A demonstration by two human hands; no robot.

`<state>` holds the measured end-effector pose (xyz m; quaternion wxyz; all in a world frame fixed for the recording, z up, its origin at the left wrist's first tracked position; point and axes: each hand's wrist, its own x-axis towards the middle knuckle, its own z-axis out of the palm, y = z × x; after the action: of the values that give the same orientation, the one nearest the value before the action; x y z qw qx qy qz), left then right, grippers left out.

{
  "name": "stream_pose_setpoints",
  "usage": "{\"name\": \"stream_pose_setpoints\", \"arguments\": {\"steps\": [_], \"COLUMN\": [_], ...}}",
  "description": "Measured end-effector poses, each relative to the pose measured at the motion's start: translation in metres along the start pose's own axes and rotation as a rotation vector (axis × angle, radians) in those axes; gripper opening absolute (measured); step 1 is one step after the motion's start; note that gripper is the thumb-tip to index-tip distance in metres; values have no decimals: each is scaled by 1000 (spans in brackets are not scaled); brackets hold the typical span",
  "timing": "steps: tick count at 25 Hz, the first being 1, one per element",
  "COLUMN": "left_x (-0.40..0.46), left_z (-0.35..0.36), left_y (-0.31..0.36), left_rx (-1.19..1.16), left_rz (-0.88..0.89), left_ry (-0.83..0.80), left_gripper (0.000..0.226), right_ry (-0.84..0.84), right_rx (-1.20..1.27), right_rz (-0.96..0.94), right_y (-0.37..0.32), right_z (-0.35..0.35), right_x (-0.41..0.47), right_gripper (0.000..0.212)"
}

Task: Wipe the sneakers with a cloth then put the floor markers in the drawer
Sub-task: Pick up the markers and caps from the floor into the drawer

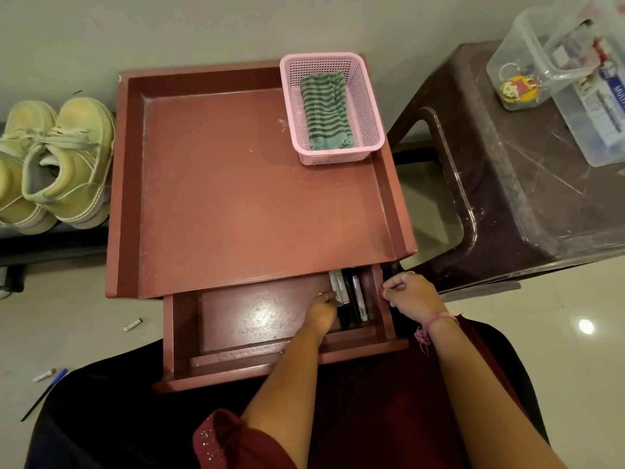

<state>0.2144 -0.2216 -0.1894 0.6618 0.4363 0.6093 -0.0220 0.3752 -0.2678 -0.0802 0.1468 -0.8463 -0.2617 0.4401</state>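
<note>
Markers point(350, 301) lie in drawer point(257, 319) under left hand point(323, 308).

The small table point(236, 184) and its open drawer point(257, 319) look like painted wood, reddish-brown; the tabletop is matt and scuffed, while the drawer floor is glossier and throws back a lamp glare. At 1 o'clock on the tabletop, the pink basket point(333, 106) is perforated plastic and holds a striped green cloth point(326, 113), soft and ribbed. The sneakers point(57, 164) at 9 o'clock look like matt, worn pale leather or canvas with cloth laces. The dark stool point(507, 184) at 3 o'clock is scratched, dusty plastic. The clear box point(554, 62) on it is transparent plastic. The floor point(558, 340) is glossy tile.
</note>
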Motion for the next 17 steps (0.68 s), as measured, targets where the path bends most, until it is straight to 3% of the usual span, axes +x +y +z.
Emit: {"name": "stream_pose_setpoints", "arguments": {"steps": [9, 17], "left_x": [3, 4], "left_z": [-2, -5], "left_y": [-1, -4], "left_rx": [18, -1], "left_rz": [20, 13], "left_ry": [63, -9], "left_gripper": [36, 36], "right_ry": [44, 56], "right_rx": [-1, 13], "right_rz": [-8, 5], "right_y": [-2, -6], "right_z": [2, 3], "right_x": [2, 2], "right_gripper": [16, 9]}}
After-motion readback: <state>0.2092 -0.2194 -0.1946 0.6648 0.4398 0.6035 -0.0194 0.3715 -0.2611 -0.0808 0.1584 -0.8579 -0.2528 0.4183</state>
